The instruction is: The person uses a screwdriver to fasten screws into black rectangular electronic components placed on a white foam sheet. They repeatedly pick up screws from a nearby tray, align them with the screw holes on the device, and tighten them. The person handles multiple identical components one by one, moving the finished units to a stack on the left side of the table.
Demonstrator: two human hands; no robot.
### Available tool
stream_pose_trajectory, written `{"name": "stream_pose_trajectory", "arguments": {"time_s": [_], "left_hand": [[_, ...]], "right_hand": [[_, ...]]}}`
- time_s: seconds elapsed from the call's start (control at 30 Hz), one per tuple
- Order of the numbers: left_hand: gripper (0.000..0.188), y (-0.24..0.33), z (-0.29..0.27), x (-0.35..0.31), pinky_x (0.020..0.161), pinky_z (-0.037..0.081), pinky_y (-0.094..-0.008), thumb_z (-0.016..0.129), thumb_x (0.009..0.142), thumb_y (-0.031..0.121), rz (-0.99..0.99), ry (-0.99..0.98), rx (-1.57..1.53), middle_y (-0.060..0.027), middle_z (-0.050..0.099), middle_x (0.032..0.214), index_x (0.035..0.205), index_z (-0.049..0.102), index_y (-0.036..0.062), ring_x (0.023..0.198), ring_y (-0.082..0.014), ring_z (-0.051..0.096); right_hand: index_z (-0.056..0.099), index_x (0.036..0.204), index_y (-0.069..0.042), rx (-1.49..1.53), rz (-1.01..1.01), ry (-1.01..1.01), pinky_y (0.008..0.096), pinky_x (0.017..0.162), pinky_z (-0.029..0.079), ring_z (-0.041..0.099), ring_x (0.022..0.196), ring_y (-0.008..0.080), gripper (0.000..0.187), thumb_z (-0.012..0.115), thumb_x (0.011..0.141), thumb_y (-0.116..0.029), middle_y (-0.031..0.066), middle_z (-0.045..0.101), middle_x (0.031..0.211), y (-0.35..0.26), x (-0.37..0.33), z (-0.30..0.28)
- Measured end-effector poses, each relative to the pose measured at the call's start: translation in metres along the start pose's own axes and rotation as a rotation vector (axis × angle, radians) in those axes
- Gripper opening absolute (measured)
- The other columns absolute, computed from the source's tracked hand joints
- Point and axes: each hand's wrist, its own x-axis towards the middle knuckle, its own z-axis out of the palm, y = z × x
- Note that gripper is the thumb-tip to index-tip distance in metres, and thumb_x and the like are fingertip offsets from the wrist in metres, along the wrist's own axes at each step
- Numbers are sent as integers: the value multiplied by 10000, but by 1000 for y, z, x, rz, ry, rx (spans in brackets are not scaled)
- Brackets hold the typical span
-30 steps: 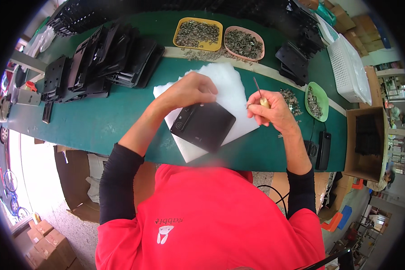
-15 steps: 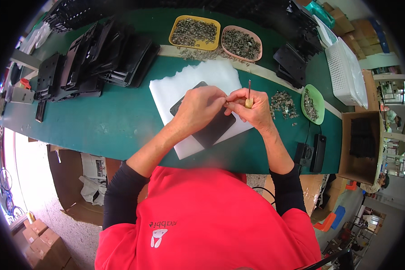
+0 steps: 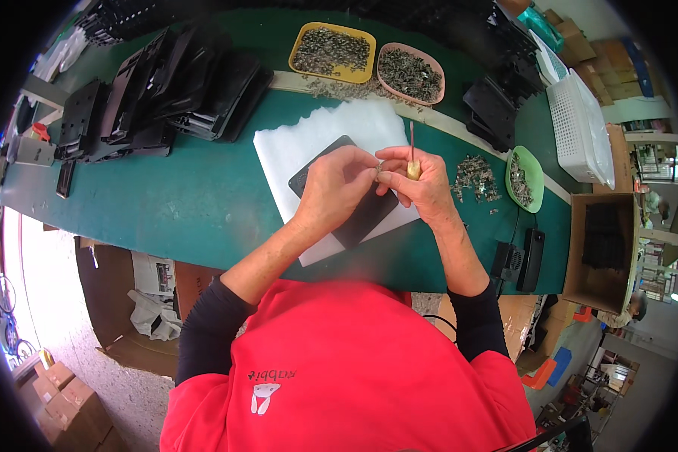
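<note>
My left hand (image 3: 333, 187) is closed in a pinch, its fingertips meeting those of my right hand (image 3: 428, 188). Between them is a tiny metal piece (image 3: 379, 172), too small to make out fully. A screwdriver (image 3: 413, 169) with a yellowish handle is tucked in my right hand, its shaft pointing up and away from me. Below both hands lies a flat black plate (image 3: 352, 224) with rounded corners, set at a slant and partly covered by the left hand. It rests on a white foam sheet (image 3: 279, 154) with a ragged far edge.
Small metal parts fill a yellow tray (image 3: 371, 69), a pink tray (image 3: 442, 84) and a green bowl (image 3: 539, 197); a loose pile (image 3: 474, 178) lies beside the bowl. Black plates (image 3: 147, 98) stack at left. A black device (image 3: 531, 260) and an open carton (image 3: 572, 294) are at right.
Both hands stay together over the plate, with slight finger shifts around the tiny piece. The screwdriver tilts a little differently. The whole view has shifted slightly.
</note>
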Motion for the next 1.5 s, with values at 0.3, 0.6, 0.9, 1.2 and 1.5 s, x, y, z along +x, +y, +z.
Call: {"name": "stream_pose_trajectory", "arguments": {"time_s": [0.3, 0.6, 0.9, 1.2, 1.5], "left_hand": [[139, 16, -10, -18, 588, 511, -222, 627, 909, 85, -186, 33, -193, -35, 668, 834, 996, 624, -24, 720, -70, 629], [87, 5, -15, -35, 601, 534, -242, 600, 893, 49, -217, -4, -346, -53, 668, 823, 923, 623, -29, 717, -100, 642], [57, 34, -51, -24, 573, 480, -283, 596, 760, 24, 63, -303, 297, -27, 585, 651, 801, 609, -14, 606, -82, 545], [80, 21, -49, -18, 560, 488, -281, 600, 794, 35, -281, -315, -33, -47, 585, 666, 851, 603, -21, 589, -100, 571], [525, -3, -25, -17, 866, 432, -421, 769, 734, 199, 284, 149, 777, -162, 525, 1172, 1154, 570, -46, 1044, -313, 522]], "right_hand": [[681, 961, -4, 100, -5, 113, 185, 390, 324, 465, 451, 18, 123, 677, 851, -60, -1, 641, 655, -5, -2, 28], [655, 869, -40, 4, 22, 59, 190, 423, 343, 456, 487, 12, 38, 687, 849, -45, -62, 541, 596, -4, -22, 41], [677, 796, 20, -255, 204, -405, 229, 518, 470, 572, 545, 72, 82, 659, 808, -59, -12, 561, 587, -48, -5, 16], [660, 802, -18, -104, 378, -342, 206, 398, 416, 619, 510, 83, 54, 639, 812, -66, 55, 671, 663, -31, -4, 23], [640, 779, -10, -534, 87, -214, 215, 422, 398, 558, 516, 55, 130, 614, 842, -121, 17, 611, 620, -15, 59, 1]]}}
